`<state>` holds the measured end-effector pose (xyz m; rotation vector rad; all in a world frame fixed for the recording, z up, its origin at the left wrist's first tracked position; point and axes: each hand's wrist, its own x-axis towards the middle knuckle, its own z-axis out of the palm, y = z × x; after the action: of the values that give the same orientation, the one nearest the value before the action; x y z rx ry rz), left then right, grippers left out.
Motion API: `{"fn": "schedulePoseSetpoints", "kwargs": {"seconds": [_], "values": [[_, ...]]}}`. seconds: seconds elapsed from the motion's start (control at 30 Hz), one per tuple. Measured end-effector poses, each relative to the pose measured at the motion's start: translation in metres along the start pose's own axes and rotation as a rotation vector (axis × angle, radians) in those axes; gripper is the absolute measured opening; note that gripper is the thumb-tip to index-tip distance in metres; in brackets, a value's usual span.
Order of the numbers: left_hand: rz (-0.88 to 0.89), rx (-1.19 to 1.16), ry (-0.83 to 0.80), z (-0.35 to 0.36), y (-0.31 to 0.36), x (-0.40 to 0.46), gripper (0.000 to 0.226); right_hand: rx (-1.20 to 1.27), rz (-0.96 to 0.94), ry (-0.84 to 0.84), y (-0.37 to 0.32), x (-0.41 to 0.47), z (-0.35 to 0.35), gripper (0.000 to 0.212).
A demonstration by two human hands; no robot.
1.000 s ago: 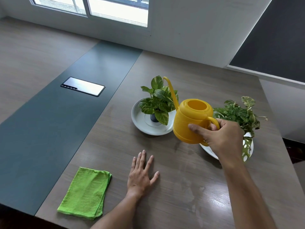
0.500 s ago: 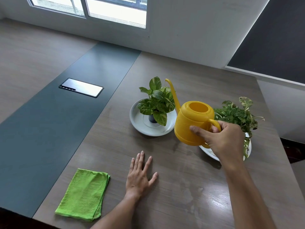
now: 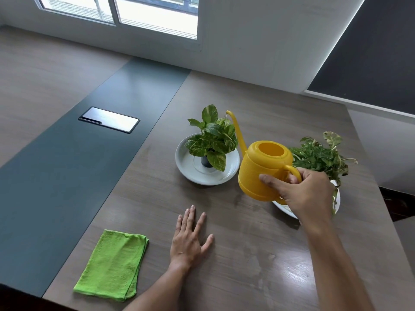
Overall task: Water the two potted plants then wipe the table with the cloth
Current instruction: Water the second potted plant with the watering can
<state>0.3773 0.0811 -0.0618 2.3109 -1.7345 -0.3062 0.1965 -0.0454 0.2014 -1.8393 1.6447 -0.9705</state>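
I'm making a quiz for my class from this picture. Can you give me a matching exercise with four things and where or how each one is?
Things:
1. watering can
2. cloth
3. left hand
4. left plant

States:
A. folded, lying near the table's front edge
B. flat on the table, palm down
C. standing in a white dish
D. held by its handle in the right hand

Pairs: 1-D, 2-A, 3-B, 4-C

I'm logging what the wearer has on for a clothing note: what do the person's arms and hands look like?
Both forearms are bare as far as the picture shows, with no sleeves in view. The left hand and right hand carry no gloves, and I see no rings, watch or bracelet.
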Motion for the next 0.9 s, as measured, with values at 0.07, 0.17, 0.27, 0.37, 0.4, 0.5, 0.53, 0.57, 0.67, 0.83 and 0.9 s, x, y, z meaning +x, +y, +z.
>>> {"fn": "schedulePoseSetpoints", "kwargs": {"seconds": [0.07, 0.17, 0.27, 0.37, 0.4, 0.5, 0.53, 0.57, 0.67, 0.83, 0.9], "values": [[0.000, 0.007, 0.000, 0.0009, -0.0003, -0.0001, 0.072, -0.002, 0.005, -0.003, 0.0000, -0.0003, -0.0002, 0.061], [-0.008, 0.007, -0.015, 0.0021, -0.0013, 0.0002, 0.073, 0.004, 0.004, 0.003, 0.0004, -0.0011, -0.0001, 0.063], [-0.011, 0.004, -0.022, 0.0016, -0.0009, 0.0001, 0.073, 0.012, -0.001, 0.006, 0.0014, -0.0011, -0.0002, 0.063], [-0.010, -0.002, -0.017, 0.0012, -0.0012, 0.0002, 0.072, 0.018, -0.005, 0.008, 0.0012, -0.0019, 0.0001, 0.063], [-0.010, -0.005, -0.017, 0.0010, -0.0012, 0.0002, 0.072, 0.017, -0.005, 0.008, 0.0012, -0.0023, 0.0002, 0.062], [-0.005, -0.012, -0.017, 0.0005, -0.0011, 0.0001, 0.071, -0.002, 0.001, 0.000, 0.0025, -0.0020, 0.0007, 0.060], [-0.005, -0.015, -0.018, 0.0004, -0.0012, 0.0000, 0.072, -0.008, 0.005, 0.000, 0.0028, -0.0016, 0.0009, 0.062], [-0.004, -0.019, -0.016, 0.0003, -0.0012, 0.0001, 0.072, -0.010, 0.009, 0.005, 0.0032, -0.0011, 0.0010, 0.063], [0.003, -0.018, -0.005, 0.0000, -0.0010, 0.0001, 0.071, -0.023, 0.002, 0.026, 0.0036, -0.0008, 0.0006, 0.060], [0.003, -0.016, -0.016, 0.0006, -0.0013, 0.0001, 0.073, -0.036, 0.008, 0.025, 0.0028, -0.0002, 0.0001, 0.063], [0.001, -0.013, -0.019, 0.0001, -0.0011, 0.0002, 0.073, -0.043, 0.009, 0.024, 0.0021, -0.0005, -0.0001, 0.066]]}}
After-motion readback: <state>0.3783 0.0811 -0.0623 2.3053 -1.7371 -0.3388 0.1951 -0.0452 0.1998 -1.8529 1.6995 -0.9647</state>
